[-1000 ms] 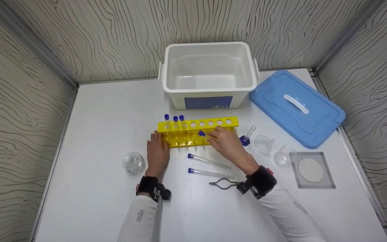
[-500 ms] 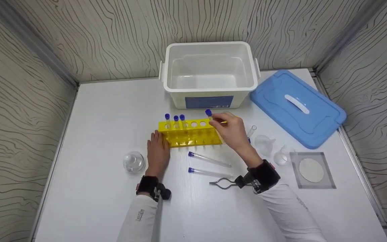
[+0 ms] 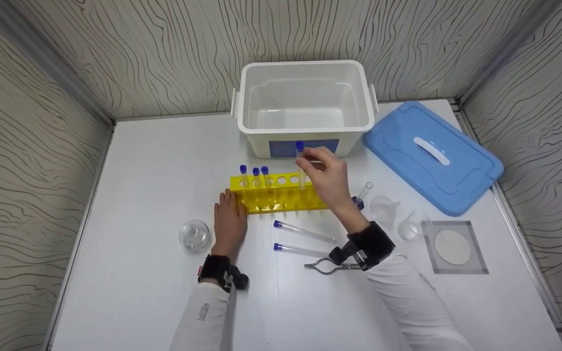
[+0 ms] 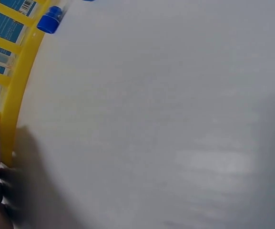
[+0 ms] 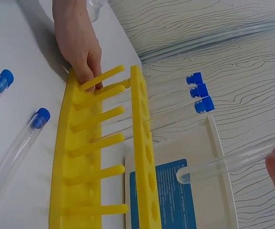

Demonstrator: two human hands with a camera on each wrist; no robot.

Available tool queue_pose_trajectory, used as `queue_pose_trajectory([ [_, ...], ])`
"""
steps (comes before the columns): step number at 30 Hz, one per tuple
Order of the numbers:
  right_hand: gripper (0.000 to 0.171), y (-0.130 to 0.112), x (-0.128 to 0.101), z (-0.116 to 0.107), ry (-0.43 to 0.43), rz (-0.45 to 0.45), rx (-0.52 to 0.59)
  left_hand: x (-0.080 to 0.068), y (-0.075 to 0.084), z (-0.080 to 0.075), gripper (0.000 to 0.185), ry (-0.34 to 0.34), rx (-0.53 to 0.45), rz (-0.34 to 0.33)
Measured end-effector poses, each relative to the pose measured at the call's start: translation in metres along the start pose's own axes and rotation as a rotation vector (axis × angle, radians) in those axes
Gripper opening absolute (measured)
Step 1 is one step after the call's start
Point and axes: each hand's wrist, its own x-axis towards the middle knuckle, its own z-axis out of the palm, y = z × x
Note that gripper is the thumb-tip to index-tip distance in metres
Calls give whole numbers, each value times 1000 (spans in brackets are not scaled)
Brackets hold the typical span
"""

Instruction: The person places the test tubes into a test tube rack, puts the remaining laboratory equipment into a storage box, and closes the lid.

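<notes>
Head view: a blue-capped test tube (image 3: 300,161) is pinched upright near its cap by the right hand (image 3: 330,180), just above centre of the frame, its round bottom over a hole in the yellow rack (image 3: 281,195). The left hand (image 3: 229,222), fingers straight, is pressed against the rack's left end on the tabletop (image 3: 139,195). The tube is judged light, stiff, smooth and breakable, so it is best held lightly high on the shaft.

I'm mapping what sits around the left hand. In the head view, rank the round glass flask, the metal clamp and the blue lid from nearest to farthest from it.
1. Round glass flask: just left of the left hand.
2. Metal clamp: to its right, on the near side.
3. Blue lid: far right, toward the back.
</notes>
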Motion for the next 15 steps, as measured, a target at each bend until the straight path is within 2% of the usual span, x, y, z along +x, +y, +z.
queue_pose_trajectory([
  [6, 26, 3, 3, 12, 35, -73, 20, 1, 0, 1, 57, 1, 1, -7],
  [15, 25, 15, 1, 24, 23, -105, 31, 0, 1, 1, 58, -16, -4, -23],
])
